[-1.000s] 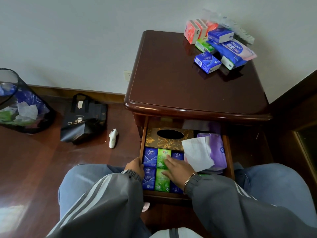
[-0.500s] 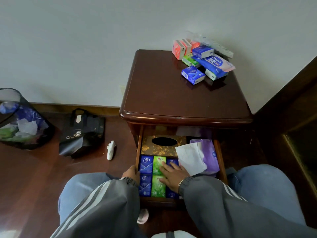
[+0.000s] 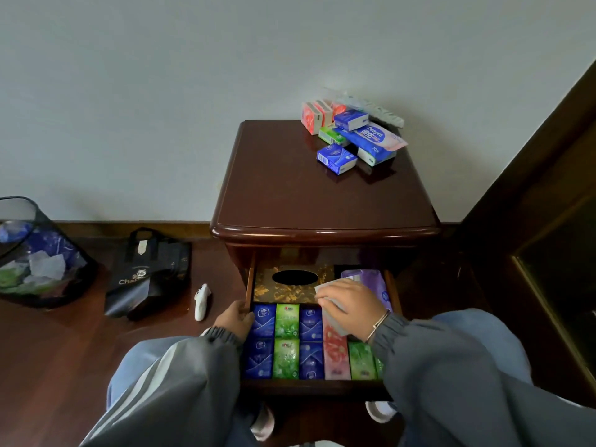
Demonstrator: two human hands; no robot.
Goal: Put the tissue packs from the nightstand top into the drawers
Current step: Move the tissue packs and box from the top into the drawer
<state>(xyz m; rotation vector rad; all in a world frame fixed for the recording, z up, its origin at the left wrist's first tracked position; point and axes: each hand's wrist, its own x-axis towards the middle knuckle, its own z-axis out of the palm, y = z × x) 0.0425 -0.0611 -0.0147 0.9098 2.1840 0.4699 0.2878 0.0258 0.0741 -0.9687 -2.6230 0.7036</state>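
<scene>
A plain pale wall (image 3: pixel 161 91) fills the upper view, lit softly and evenly, with a dark wooden skirting board (image 3: pixel 135 224) along its base. The floor (image 3: pixel 48 366) is glossy reddish-brown wood. A dark wooden panel (image 3: pixel 548 188) rises at the right. On the floor at the left stand 1 mesh waste bin (image 3: pixel 38 253) and 1 black bag (image 3: pixel 151 272).

The room is lit softly and evenly, not very bright. The shiny nightstand top (image 3: pixel 322 195) shows pale glare along its front edge and mirrors the tissue packs (image 3: pixel 351 133). The open drawer (image 3: pixel 322 387) is dim at its back. Straight lines bend near the frame's edges. The gray sleeves (image 3: pixel 467 382) at the bottom look a little blurry.
</scene>
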